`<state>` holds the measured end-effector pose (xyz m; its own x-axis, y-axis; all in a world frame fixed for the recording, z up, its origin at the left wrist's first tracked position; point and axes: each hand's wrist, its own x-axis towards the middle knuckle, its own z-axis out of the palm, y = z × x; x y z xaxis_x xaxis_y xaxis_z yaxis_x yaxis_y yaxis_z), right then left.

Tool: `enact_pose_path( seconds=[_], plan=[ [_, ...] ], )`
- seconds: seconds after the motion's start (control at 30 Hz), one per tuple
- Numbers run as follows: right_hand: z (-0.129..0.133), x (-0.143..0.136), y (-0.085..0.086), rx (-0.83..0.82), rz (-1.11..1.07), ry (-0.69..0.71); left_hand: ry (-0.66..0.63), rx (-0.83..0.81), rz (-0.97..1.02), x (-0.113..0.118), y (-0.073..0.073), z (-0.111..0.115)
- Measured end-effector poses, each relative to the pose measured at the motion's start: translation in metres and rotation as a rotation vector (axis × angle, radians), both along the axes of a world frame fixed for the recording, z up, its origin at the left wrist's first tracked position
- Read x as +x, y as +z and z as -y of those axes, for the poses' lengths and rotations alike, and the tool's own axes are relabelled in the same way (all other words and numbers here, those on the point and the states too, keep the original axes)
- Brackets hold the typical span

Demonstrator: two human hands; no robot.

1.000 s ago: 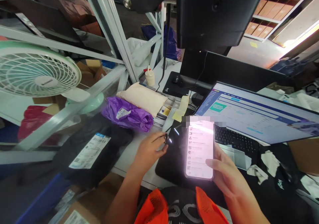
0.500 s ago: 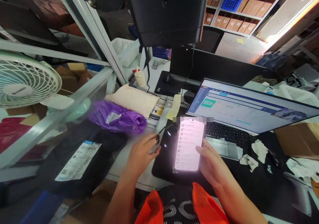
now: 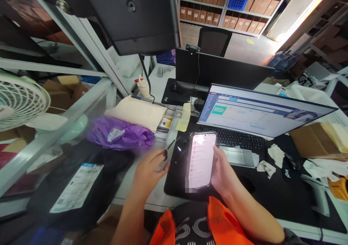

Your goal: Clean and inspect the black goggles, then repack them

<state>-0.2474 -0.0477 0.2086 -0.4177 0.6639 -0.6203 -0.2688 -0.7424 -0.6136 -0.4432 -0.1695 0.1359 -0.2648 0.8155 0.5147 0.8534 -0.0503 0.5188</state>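
A lit phone (image 3: 202,161), showing a list on its screen, is held upright over the black desk mat. My right hand (image 3: 223,172) grips its right edge, the thumb lying on the screen's side. Left of the phone, over the mat's left edge, my left hand (image 3: 149,172) has its index finger hooked at a small, thin black tool (image 3: 165,154); its thumb is slightly apart below. What that tool is cannot be made out. A purple plastic package (image 3: 130,134) and a cream bag (image 3: 141,110) lie beyond my left hand.
A monitor (image 3: 261,114) stands behind a black keyboard (image 3: 239,139). On the right are a mouse (image 3: 293,162), crumpled tissues, a cardboard box (image 3: 312,141) and a scanner (image 3: 320,199). At left are a black labelled parcel (image 3: 108,176), a metal frame and a fan (image 3: 24,99).
The view has shifted, so most things sit further left in the picture. The right thumb has moved up along the phone's edge. Both hands keep hold of what they held.
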Motion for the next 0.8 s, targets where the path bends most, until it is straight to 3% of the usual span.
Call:
enact_pose_path(
  seconds=[0.47,0.8],
  plan=[
    [-0.004,-0.002,-0.012,-0.029,-0.005,-0.031,-0.029,-0.017,-0.046,0.0,-0.001,0.001],
    [-0.004,-0.003,-0.01,-0.033,0.008,-0.043,-0.017,-0.033,-0.029,0.002,-0.002,0.0]
  ],
)
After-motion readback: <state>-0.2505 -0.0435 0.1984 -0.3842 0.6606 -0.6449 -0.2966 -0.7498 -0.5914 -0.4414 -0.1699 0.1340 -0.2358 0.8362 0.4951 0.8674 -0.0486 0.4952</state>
